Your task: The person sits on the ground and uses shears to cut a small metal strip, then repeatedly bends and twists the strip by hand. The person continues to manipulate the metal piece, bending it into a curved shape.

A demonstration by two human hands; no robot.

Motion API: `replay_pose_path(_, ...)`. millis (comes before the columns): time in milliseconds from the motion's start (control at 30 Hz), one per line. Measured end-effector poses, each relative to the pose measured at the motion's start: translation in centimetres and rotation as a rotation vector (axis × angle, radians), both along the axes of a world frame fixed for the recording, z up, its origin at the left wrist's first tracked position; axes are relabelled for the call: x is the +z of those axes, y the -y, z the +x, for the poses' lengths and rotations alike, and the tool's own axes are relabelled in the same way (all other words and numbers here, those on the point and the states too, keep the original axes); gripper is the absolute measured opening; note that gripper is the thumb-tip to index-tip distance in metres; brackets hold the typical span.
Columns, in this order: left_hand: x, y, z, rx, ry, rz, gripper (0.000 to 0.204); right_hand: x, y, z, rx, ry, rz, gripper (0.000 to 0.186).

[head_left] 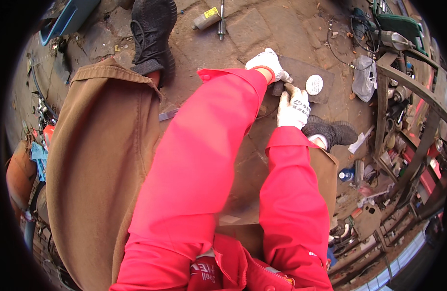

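My left hand (267,64), in a white work glove, reaches over a dark flat sheet (323,70) on the ground, its fingers curled down and partly hidden by the wrist and red cuff. Close below it, my right hand (294,109), also in a white glove with soiled fingertips, is closed in a pinch. A short dark cylindrical piece (277,88) shows between the two hands, at the right hand's fingertips. What the left fingers hold is hidden. Just right of my fingers lies a round white disc (314,85) with dark markings on it, on the sheet.
A grey cylinder with a yellow label (207,18) and a metal rod (222,22) lie on the stone paving ahead. At right stand a metal frame (412,87) crowded with parts and a clear plastic bag (364,80). A blue bin (63,22) is at upper left.
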State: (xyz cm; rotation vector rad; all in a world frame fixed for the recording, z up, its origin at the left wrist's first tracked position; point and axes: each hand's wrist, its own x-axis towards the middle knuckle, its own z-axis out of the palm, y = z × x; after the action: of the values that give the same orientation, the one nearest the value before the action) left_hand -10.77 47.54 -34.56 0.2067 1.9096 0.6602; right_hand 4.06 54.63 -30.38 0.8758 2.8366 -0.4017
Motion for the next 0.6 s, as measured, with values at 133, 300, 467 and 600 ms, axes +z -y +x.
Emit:
replay_pose_path(133,0.28,0.1,-0.05,0.004,0.014,0.003,0.107,-0.01,0.06,0.1,-0.01,-0.019,-0.02,0.025)
replay_pose_path(300,0.47,0.22,-0.04,0.014,-0.006,0.0,0.107,-0.01,0.08,0.17,0.008,-0.035,-0.013,0.025)
replay_pose_path(467,0.36,0.25,0.11,0.018,-0.028,0.014,0.106,-0.15,0.18,0.33,0.006,-0.035,0.003,0.026)
replay_pose_path(600,0.21,0.26,0.11,0.014,-0.021,0.02,0.106,-0.39,0.36,0.63,-0.015,-0.043,0.007,0.026)
